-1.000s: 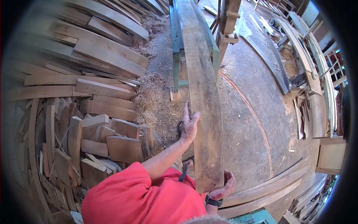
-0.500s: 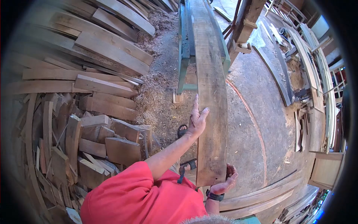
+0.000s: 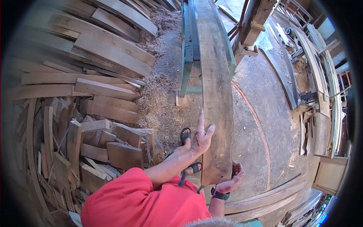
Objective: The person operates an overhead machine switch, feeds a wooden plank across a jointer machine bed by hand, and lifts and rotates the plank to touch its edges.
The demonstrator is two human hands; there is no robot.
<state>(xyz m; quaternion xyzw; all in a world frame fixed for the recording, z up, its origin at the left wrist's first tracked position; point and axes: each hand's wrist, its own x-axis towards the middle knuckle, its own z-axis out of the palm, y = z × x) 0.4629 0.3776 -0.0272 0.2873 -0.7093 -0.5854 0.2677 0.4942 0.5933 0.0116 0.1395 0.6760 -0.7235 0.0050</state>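
Observation:
A long, rough wooden plank (image 3: 216, 94) runs straight ahead of me, its far part lying on a green machine bed (image 3: 188, 45). My left hand (image 3: 202, 140) grips the plank's left edge, thumb on the top face and index finger stretched forward along the side. At the near right corner, my right hand (image 3: 231, 182) cups the end of the plank, palm up, with curled fingers against the right edge. Its palm is partly hidden by the wood. A dark watch (image 3: 220, 194) is on the right wrist.
Stacked boards (image 3: 113, 56) and short offcuts (image 3: 124, 154) fill the left side. Wood shavings (image 3: 153, 102) cover the floor beside the machine. A wooden post (image 3: 251, 32) stands right of the machine. More boards (image 3: 261, 200) lie on the floor at the lower right.
The plank's near end has shifted slightly away from me. My left hand is now nearer to me along the plank's edge. My right hand remains at the end corner.

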